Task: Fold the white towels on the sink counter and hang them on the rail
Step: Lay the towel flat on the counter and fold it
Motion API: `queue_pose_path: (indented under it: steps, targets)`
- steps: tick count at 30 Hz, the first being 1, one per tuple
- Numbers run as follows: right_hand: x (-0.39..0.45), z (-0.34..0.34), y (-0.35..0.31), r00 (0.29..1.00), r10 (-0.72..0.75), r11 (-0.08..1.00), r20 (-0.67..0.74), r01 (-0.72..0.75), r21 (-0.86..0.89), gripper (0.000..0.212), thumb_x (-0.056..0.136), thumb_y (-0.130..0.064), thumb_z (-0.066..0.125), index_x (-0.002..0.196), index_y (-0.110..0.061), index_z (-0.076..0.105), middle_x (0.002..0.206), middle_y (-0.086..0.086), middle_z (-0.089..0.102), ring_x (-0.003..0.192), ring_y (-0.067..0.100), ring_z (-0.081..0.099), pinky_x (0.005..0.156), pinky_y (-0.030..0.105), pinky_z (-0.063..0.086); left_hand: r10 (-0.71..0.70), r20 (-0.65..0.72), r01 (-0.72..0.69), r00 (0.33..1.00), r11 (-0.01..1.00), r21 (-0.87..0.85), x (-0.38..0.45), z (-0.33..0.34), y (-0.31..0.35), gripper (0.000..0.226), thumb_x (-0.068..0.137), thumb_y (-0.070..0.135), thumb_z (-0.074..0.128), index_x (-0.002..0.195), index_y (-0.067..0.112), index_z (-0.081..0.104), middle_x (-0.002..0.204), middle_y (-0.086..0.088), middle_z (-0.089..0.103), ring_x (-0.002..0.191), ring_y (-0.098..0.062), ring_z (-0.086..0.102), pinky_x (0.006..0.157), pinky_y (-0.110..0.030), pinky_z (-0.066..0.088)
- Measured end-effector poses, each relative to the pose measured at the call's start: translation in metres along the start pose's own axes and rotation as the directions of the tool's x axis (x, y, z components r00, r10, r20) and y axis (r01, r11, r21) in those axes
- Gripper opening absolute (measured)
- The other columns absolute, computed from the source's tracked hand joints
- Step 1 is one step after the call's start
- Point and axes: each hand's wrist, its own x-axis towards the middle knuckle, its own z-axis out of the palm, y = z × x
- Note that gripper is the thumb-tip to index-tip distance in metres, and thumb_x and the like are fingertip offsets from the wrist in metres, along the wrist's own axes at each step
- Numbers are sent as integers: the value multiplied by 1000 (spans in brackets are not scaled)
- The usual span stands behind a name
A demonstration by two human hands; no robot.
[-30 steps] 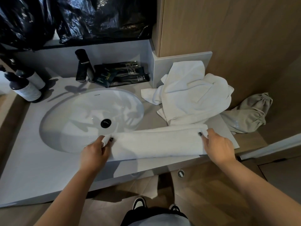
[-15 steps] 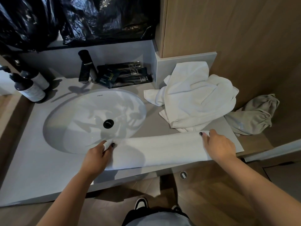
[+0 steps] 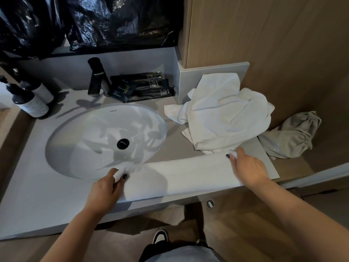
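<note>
Along the counter's point(image 3: 37, 195) front edge, left hand point(image 3: 104, 188) and right hand point(image 3: 249, 167) each pinch a corner of the folded towel point(image 3: 188, 176); the sink basin point(image 3: 85, 148) seems empty.

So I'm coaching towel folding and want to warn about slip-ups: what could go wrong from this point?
1. The left hand pinches the folded towel at the sink basin rim; that end could sag into the bowl.
2. The towel's near edge lies along the counter front; a tug might slide it off.
3. The right hand sits against the crumpled towel, which might get dragged along.
</note>
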Motion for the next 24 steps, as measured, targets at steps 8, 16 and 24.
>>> queue_pose_path:
  steps: [8, 16, 24]
  targets:
    - [-6, -14, 0, 985, -174, 967, 15, 168, 191, 30, 102, -37, 44, 108, -9, 51, 84, 3, 57, 67, 25, 57, 58, 33, 41, -50, 64, 54, 997, 996, -66, 5, -1, 4, 10, 98, 21, 55, 93, 14, 50, 71, -4, 60, 62, -24, 58, 62, -42, 49]
    - [3, -16, -7, 999, -22, 892, 44, 0, 453, 25, 102, -34, 47, 112, -12, 49, 86, 7, 58, 73, 24, 51, 64, 33, 40, -193, 88, 205, 977, 968, -144, 8, -2, 3, 16, 100, 23, 52, 85, 17, 54, 74, -3, 61, 69, -23, 57, 65, -38, 46]
    - [10, -3, -14, 1000, -9, 932, 2, 8, 362, 33, 102, -34, 49, 122, -8, 53, 101, 16, 67, 85, 34, 64, 66, 33, 44, -367, -77, 370, 927, 929, 29, 12, 3, 9, 48, 94, 52, 54, 72, 12, 39, 58, -9, 54, 57, -31, 52, 56, -39, 43]
